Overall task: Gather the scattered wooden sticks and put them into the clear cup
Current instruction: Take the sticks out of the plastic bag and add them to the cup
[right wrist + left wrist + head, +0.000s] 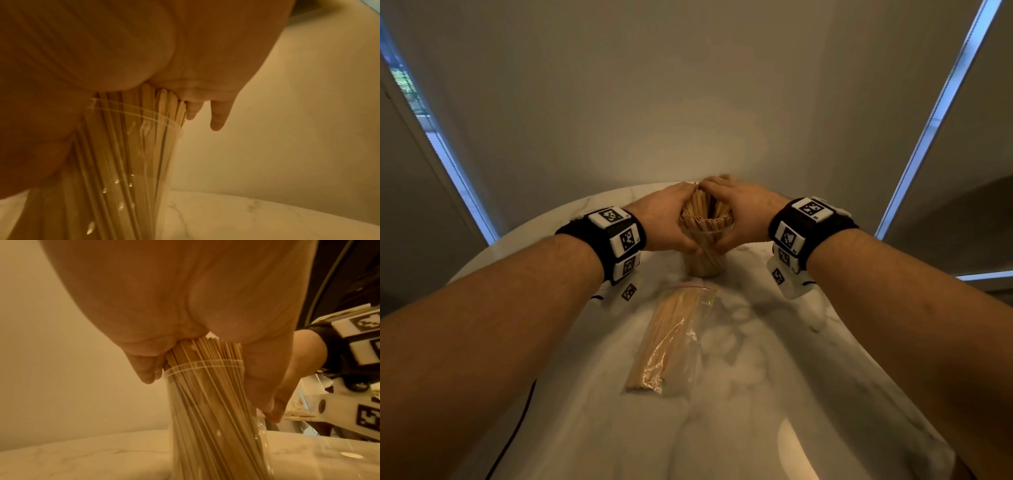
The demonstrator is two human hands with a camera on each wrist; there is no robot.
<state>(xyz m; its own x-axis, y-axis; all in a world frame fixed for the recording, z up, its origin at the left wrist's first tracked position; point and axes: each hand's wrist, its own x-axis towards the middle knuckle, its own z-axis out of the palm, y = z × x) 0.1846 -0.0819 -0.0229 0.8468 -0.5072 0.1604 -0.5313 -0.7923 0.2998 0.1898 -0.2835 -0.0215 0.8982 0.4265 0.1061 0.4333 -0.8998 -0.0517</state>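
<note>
No readable words or numbers anywhere; only black-and-white coded square markers on the wristbands (619, 236), with tiny marks beside them too small to read.

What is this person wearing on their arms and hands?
Bare forearms, no sleeves or gloves. The left hand and right hand each have a black wrist strap carrying white blocks printed with black square markers. A thin dark cable hangs below the left forearm.

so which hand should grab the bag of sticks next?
Probably the left hand. Both hands cup the sticks in the cup, but the bag lies nearer the left forearm's side. The right hand could keep the cup steady.
</note>
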